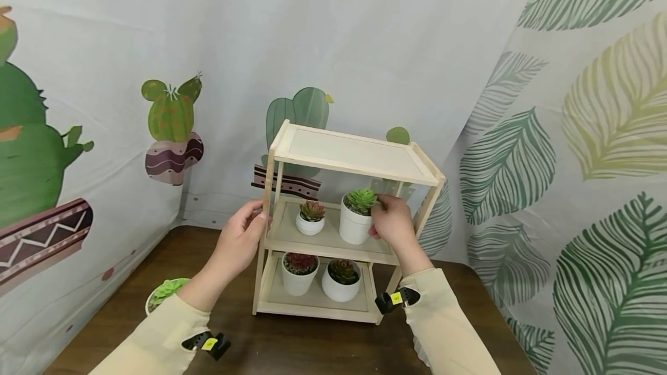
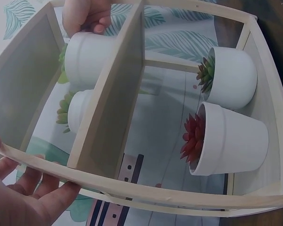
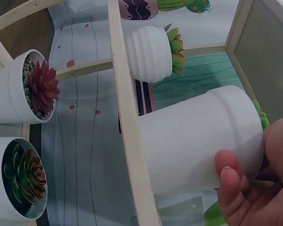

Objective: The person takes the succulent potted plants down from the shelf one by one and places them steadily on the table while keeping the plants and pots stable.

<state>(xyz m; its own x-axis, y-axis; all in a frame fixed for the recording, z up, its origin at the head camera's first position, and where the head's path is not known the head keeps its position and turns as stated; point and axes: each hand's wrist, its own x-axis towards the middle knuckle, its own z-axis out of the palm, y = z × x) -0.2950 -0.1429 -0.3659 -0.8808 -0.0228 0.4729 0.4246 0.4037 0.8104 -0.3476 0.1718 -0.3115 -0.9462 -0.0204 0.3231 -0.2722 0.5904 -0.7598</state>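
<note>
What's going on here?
A person's right hand grips a white pot with a green succulent at the middle tier of a wooden rack; their left hand holds its left front post. A smaller potted succulent stands beside that pot. The bottom tier holds a red succulent and a rounder pot. Another green plant sits at left.

The white pot is tall and smooth, banded at its rim, with a bright green succulent on top; it is upright within the right half of the middle level of a pale wooden shelf unit; this unit, three-levelled and open-fronted, stands upright.
</note>
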